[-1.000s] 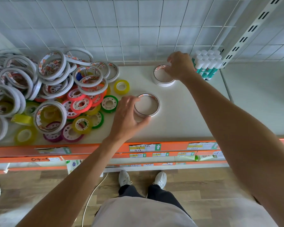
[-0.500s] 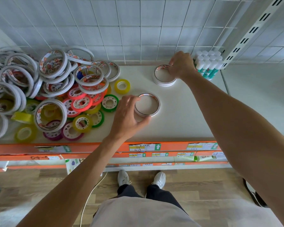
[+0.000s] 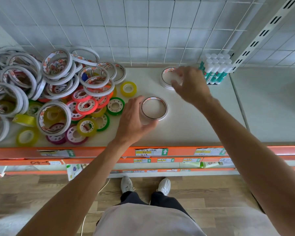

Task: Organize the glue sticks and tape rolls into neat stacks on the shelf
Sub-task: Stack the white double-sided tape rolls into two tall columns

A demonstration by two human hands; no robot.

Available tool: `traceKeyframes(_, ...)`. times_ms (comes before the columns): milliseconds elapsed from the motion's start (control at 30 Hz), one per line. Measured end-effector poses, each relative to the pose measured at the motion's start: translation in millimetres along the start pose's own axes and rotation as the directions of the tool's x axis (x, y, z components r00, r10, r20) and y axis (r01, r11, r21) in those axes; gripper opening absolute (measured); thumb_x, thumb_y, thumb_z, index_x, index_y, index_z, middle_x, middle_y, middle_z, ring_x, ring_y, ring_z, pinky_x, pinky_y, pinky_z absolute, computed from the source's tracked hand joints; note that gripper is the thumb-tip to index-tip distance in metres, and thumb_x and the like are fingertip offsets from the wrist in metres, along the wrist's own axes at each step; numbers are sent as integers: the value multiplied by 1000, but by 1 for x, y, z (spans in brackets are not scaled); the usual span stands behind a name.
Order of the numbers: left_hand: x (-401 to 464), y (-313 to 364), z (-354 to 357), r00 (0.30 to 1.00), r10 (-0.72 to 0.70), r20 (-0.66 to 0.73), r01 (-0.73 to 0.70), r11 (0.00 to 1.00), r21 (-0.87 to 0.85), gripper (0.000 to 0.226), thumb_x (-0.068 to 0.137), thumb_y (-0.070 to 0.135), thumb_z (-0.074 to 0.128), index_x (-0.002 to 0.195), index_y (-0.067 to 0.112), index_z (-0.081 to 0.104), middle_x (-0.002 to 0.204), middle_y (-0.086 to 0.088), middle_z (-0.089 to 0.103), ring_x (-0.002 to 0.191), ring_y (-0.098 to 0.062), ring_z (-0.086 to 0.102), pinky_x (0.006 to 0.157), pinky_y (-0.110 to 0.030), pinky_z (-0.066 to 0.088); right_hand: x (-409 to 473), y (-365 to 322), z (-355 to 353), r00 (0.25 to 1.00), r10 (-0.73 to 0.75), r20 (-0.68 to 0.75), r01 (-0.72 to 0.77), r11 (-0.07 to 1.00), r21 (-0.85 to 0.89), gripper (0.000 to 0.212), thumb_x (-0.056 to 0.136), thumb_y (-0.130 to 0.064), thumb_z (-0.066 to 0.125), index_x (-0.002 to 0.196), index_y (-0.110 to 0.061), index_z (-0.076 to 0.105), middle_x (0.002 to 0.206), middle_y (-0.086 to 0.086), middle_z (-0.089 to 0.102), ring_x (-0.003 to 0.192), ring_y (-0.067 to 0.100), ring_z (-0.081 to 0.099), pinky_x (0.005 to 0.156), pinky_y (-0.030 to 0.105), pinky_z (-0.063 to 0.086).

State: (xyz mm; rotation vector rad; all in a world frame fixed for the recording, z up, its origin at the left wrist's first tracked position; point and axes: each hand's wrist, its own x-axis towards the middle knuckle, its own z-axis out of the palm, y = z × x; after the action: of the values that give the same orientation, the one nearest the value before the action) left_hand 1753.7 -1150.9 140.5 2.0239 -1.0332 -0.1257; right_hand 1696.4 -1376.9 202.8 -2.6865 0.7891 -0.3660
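A low stack of white double-sided tape rolls (image 3: pixel 165 109) sits mid-shelf, and my left hand (image 3: pixel 131 121) grips its left side, thumb at the near rim. Further back is a second low stack of tape rolls (image 3: pixel 162 77). My right hand (image 3: pixel 192 86), blurred, hovers over this stack's right half with fingers loosely curled and nothing visible in them. Upright glue sticks (image 3: pixel 216 68) with white caps are packed in the back right corner. A loose pile of white and coloured tape rolls (image 3: pixel 58 92) covers the left of the white shelf (image 3: pixel 194 126).
A single yellow roll (image 3: pixel 128 88) lies between the pile and the stacks. A wire grid (image 3: pixel 143 31) backs the shelf and a slotted upright (image 3: pixel 266 31) bounds it on the right. An orange price rail (image 3: pixel 109 151) runs along the front edge.
My right hand has come off the far rim of the back stack and drawn toward me over it. My left hand has stayed on the middle stack.
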Motion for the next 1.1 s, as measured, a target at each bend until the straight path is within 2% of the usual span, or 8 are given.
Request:
traceKeyframes(200, 3, 4, -6, 999, 27, -31, -28, 999, -29, 80, 74, 44, 82, 137, 8, 49, 130, -4, 57, 119, -19, 55, 101, -30, 45, -103, -6, 1, 997, 8, 77, -32, 948, 318, 40, 91, -30, 71, 127, -14, 65, 118, 5, 70, 99, 17, 67, 93, 35, 54)
traceKeyframes(367, 24, 27, -13, 984, 177, -11, -177, 984, 17, 81, 72, 44, 84, 135, 5, 53, 129, -6, 60, 118, -21, 56, 102, -32, 44, -108, -7, -5, 983, 181, -32, -149, 887, 436, 27, 94, -30, 67, 115, -14, 70, 102, 0, 74, 88, 5, 69, 80, 17, 56)
traceKeyframes(533, 41, 41, -6, 975, 214, 63, -216, 976, 26, 85, 67, 39, 90, 136, 7, 54, 131, -5, 61, 118, -22, 56, 102, -31, 44, -83, 3, -24, 981, 128, -148, -68, 932, 356, 36, 92, -35, 68, 119, -11, 68, 107, 2, 73, 92, 11, 69, 83, 29, 59)
traceKeyframes(633, 55, 42, -6, 982, 176, 71, -175, 984, -20, 88, 66, 41, 91, 139, 10, 52, 133, -4, 61, 118, -20, 57, 98, -37, 49, -72, 13, -33, 996, -90, 14, 82, 956, 282, 57, 85, -45, 72, 132, -15, 60, 129, 3, 63, 111, 17, 63, 97, 36, 54)
traceKeyframes(733, 68, 41, -11, 976, 199, 93, -196, 980, -44, 91, 65, 39, 92, 141, 10, 51, 136, -4, 61, 122, -20, 57, 100, -41, 49, -63, 17, -41, 979, -152, 133, 127, 975, 181, 75, 78, -52, 77, 140, -17, 53, 144, 1, 53, 121, 18, 57, 104, 35, 49)
traceKeyframes(933, 86, 37, -16, 958, 222, 184, -219, 975, -37, 91, 68, 58, 80, 141, 14, 51, 138, 2, 59, 124, -16, 55, 102, -36, 47, -48, 10, -52, 969, -206, 137, 179, 966, 185, 85, 67, -48, 88, 137, -15, 54, 134, 4, 60, 115, 19, 58, 100, 34, 49)
traceKeyframes(1033, 94, 34, -16, 947, 219, 236, -231, 973, 22, 88, 72, 52, 82, 144, 13, 47, 141, -2, 54, 130, -18, 49, 108, -26, 38, -41, 10, -48, 971, -199, 136, 172, 967, 189, 83, 66, -39, 90, 137, -18, 52, 130, 3, 60, 115, 17, 55, 96, 22, 41)
traceKeyframes(1100, 104, 30, -17, 939, 196, 282, -236, 965, 115, 91, 75, 41, 85, 148, 11, 40, 147, -6, 47, 136, -23, 42, 111, -21, 28, -29, 13, -39, 981, -153, 119, 133, 979, 157, 87, 65, -41, 87, 138, -14, 49, 130, 7, 59, 118, 23, 53, 96, 25, 40)
